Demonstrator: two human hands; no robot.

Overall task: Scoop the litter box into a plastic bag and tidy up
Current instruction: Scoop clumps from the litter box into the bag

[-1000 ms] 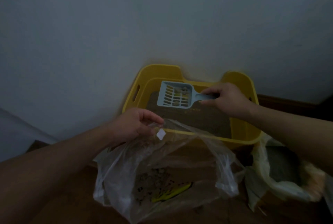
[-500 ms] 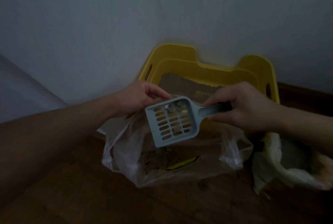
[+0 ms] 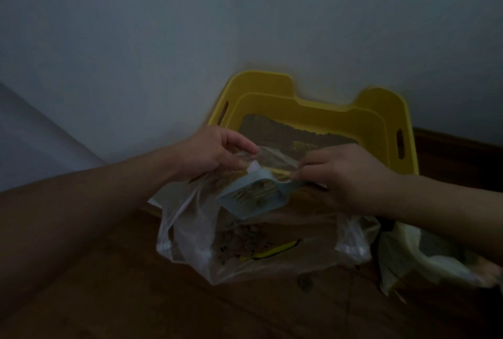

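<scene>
A yellow litter box [image 3: 351, 114] with brown litter stands against the wall. In front of it a clear plastic bag [image 3: 272, 259] sits on the wooden floor, with clumps of litter at its bottom. My left hand [image 3: 212, 152] pinches the bag's top edge and holds it up. My right hand [image 3: 343, 175] grips the handle of a pale blue slotted scoop [image 3: 253, 195]. The scoop's head is inside the bag's mouth, tilted downward, with clumps on it.
A second, whitish bag [image 3: 424, 262] with grey contents lies on the floor at the right, close to the clear bag. The grey wall rises directly behind the box. Dark wooden floor [image 3: 136, 297] spreads in the foreground.
The scoop came out of the litter box, crossed over the box's front edge, and dropped into the bag's mouth. My left hand kept holding the bag's edge.
</scene>
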